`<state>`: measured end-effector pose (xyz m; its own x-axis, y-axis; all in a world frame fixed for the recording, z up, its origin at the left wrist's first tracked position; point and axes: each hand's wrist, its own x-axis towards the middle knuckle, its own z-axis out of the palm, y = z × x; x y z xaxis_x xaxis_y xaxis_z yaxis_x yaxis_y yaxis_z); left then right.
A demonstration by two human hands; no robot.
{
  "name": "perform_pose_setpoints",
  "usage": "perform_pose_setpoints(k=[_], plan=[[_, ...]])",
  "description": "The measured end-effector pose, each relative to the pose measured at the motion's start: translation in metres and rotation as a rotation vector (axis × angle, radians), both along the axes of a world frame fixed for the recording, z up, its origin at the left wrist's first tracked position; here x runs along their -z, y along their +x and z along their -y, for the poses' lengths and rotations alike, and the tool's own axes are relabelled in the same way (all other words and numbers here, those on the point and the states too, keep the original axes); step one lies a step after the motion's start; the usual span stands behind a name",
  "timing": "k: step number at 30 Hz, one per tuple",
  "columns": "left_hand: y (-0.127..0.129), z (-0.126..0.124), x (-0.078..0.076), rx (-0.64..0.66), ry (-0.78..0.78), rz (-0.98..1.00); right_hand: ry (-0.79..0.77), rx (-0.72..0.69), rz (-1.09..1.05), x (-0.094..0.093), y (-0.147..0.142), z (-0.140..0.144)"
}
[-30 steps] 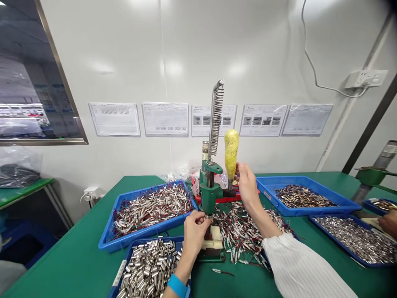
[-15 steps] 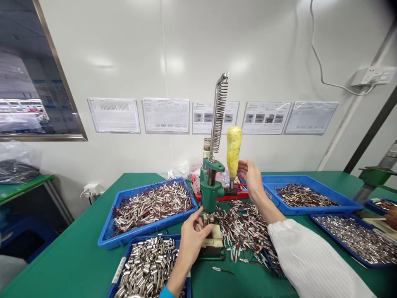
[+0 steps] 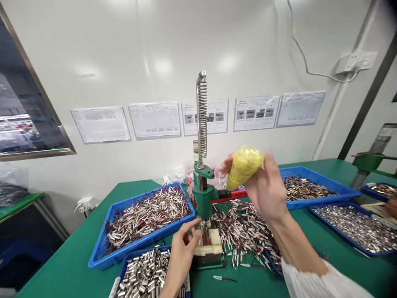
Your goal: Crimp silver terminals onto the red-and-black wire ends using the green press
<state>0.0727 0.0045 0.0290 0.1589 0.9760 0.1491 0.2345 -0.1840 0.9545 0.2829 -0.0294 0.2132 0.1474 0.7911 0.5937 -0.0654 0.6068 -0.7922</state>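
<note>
A green hand press (image 3: pixel 204 198) with a tall coil spring (image 3: pixel 202 120) stands in front of me. My right hand (image 3: pixel 266 188) is around its yellow plastic-wrapped lever handle (image 3: pixel 245 165), which tilts toward me. At the press's base, my left hand (image 3: pixel 182 248) has its index finger and thumb close together beside the cream-coloured fixture (image 3: pixel 213 242), under the ram. Whatever sits between those fingertips is too small or hidden to make out. Right of the base lies a pile of small metal-ended parts with red and black wires (image 3: pixel 245 231).
A blue tray (image 3: pixel 96 252) of wired parts stands left, with a tray of metal sleeves (image 3: pixel 145 273) nearer me. On the right are a blue tray (image 3: pixel 344 193) of brass-coloured pieces and a tray of silver pieces (image 3: pixel 356 229). One loose wired part (image 3: pixel 223 278) lies in front. Another person's hand (image 3: pixel 391 207) shows far right.
My right hand has closed around the yellow handle, which has gone from upright to tilted toward me. The left hand stays by the fixture. The view has shifted slightly.
</note>
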Motion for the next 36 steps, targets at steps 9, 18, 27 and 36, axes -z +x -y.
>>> perform_pose_setpoints(k=[9,18,27,36], plan=[[0.028,-0.024,-0.003,0.005,0.011,0.083,-0.172,0.429,0.728,0.198,-0.009,0.066],[0.026,-0.015,-0.009,0.03,-0.009,0.089,-0.111,0.369,1.107,0.274,-0.025,0.058],[0.015,-0.002,-0.028,0.158,-0.06,0.046,-0.222,0.362,0.932,0.279,-0.023,0.06],[-0.009,0.069,-0.06,0.291,-0.439,0.409,-0.317,0.276,0.837,0.281,-0.017,0.064]])
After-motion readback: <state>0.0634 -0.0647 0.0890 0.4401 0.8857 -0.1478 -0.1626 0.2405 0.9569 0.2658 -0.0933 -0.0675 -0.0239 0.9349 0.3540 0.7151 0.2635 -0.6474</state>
